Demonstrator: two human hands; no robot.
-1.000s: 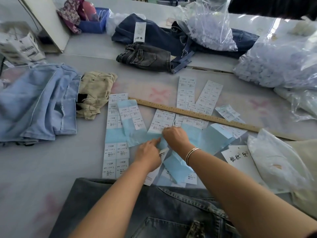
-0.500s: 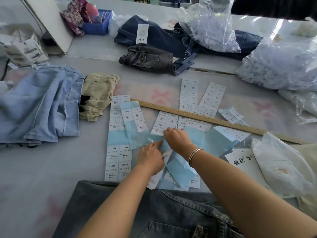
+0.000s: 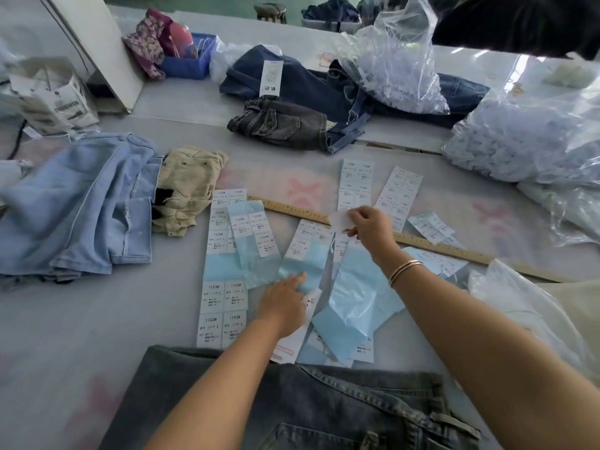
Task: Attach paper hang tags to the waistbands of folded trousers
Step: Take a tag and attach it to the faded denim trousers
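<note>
While a second ago both hands worked the same sheet, the right hand [image 3: 368, 226] now pinches a peeled sticker [image 3: 340, 219] up over the ruler [image 3: 438, 246]. Left hand [image 3: 283, 298] lies flat on the blue backing [image 3: 306, 267]; jeans [image 3: 308, 407] wait at the counter [image 3: 81, 319] edge, so tagging's next, I'd guess.

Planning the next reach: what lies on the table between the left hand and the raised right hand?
In the head view, a blue-backed label sheet spans that stretch. The left hand presses its near end; the right hand pinches a white sticker above its far end.

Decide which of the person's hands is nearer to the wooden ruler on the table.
The right hand. It hangs directly over the wooden ruler, pinching a small white label. The left hand lies nearer the person, flat on the blue backing sheet.
</note>
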